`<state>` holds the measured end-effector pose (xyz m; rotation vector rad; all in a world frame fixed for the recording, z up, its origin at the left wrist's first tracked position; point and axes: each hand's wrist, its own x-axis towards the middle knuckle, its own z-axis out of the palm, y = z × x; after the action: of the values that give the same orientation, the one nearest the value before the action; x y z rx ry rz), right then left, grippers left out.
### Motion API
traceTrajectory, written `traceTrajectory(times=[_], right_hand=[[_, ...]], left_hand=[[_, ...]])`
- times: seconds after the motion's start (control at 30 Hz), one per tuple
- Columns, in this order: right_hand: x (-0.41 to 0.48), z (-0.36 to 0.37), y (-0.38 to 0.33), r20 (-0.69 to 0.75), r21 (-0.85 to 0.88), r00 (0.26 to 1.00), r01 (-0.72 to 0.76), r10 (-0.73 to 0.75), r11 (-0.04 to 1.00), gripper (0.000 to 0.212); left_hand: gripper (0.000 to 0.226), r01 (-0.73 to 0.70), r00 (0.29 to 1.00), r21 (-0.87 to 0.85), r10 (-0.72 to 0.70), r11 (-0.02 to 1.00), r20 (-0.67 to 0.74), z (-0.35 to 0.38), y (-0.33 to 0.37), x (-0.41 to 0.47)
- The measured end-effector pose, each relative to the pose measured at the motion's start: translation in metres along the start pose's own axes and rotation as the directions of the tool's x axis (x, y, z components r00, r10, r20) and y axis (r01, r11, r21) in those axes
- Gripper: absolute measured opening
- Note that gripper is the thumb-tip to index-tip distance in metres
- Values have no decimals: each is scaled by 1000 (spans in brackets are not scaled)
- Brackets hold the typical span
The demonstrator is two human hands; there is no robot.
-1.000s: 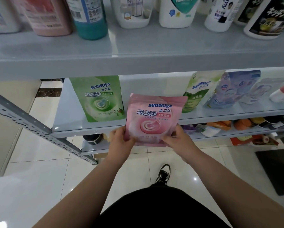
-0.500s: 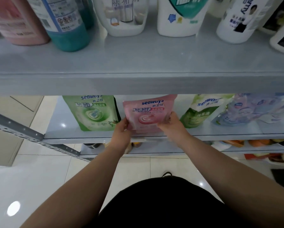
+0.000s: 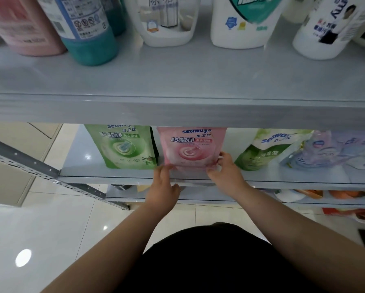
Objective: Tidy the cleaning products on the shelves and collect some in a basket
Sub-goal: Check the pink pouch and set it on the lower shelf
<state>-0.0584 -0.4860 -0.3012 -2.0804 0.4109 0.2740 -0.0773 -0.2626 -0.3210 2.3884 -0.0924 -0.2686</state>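
Pink pouch (image 3: 191,148): a soft stand-up bag with blue "seaways" lettering and a pink swirl on the front; it stands upright on the middle shelf (image 3: 283,178), its top hidden behind the front lip of the upper shelf (image 3: 177,111).
Neighbours: a green pouch (image 3: 122,145) of the same brand stands just beside it on the left, almost touching; a green-and-white pouch (image 3: 266,149) leans well apart on the right, with a pale blue pouch (image 3: 317,151) slumped past that.
Open room: bare shelf lies between the pink pouch and the green-and-white one, and more to the left of the green pouch up to the shelf's end.
Edges: the pink pouch's base sits close to the shelf's front edge; a grey perforated rail (image 3: 40,172) slants off at the left.
Right hand (image 3: 227,172): reaches in from below, thumb and fingers pinching the pouch's lower right corner, so this grip is closed on the bag.
Left hand (image 3: 163,185): sits at the lower left corner, fingers loosely spread and blurred; it seems to have let go, though contact at the fingertips cannot be ruled out.
Upper shelf: a teal bottle (image 3: 88,32), a pink bottle (image 3: 23,26) and several white bottles (image 3: 238,24) stand in a row.
Below: glossy tiled floor (image 3: 40,229).
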Motion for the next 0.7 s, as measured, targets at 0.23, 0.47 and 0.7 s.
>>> traceTrajectory(times=[0.23,0.47,0.7], right_hand=[[-9,8,4,67,-84,998,-5,11,996,61],[-52,-1,6,45,-225,998,58,-49,973,63],[-123,-4,14,128,-602,989,139,-77,787,39]], left_hand=[[73,-221,946,513,55,829,318,6,-17,12],[65,-298,932,464,151,834,328,-18,-12,-11],[56,-423,888,446,262,789,377,-34,5,-45]])
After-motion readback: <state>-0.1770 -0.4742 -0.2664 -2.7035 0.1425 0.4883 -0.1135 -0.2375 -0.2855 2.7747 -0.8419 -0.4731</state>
